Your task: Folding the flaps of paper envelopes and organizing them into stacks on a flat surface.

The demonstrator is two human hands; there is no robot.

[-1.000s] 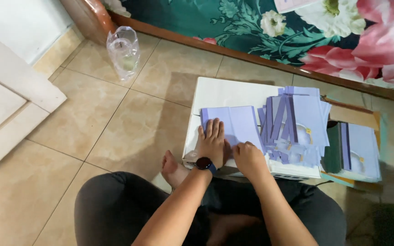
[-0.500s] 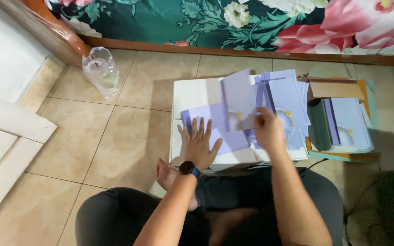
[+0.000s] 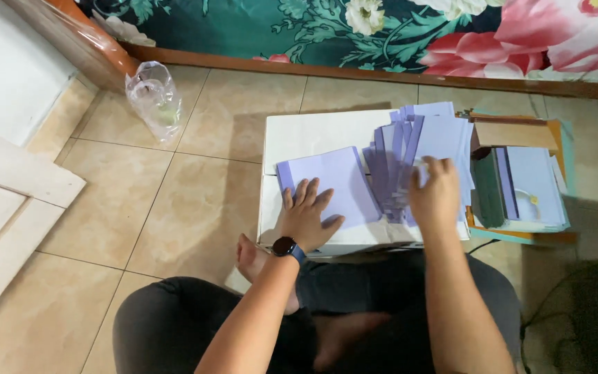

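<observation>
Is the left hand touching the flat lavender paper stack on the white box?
Touching. The head view shows the left hand spread flat, palm down, on the flat lavender paper stack, fingers overlapping its near edge, on top of the white box.

Left hand (image 3: pixel 308 216) flat, fingers spread; right hand (image 3: pixel 435 196) curled.

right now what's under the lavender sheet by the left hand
The lavender sheet lies flat on a white box, with the left hand pressing its near edge. The box top shows bare behind it. Whether more sheets lie beneath cannot be seen.
</observation>
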